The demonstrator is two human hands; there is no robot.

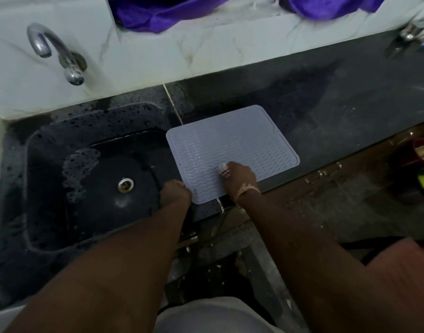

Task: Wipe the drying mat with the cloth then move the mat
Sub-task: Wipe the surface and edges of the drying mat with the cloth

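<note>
Both hands on the grey ribbed silicone drying mat (232,152) — left hand (176,192) pinching its 7 o'clock corner, right hand (240,176) bunched round a small checked cloth (223,169).
Mat lies on the dark countertop (350,104) at 3 o'clock of the black sink (50,145); hard strokes could slide it — a weak corner pinch would cause that.

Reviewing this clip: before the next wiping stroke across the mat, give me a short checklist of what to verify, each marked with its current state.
1. Cloth in hand: ok. The right hand grips a small checked cloth on the drying mat.
2. Mat steadied: ok. The left hand holds the mat's near left corner.
3. Mat lying flat on the counter: ok, though its left edge sits right at the sink rim.
4. Mat surface free of items: ok, only the cloth is on it.
5. Far part of the mat already wiped: cannot tell.
6. Cloth damp or dry: cannot tell.
</note>
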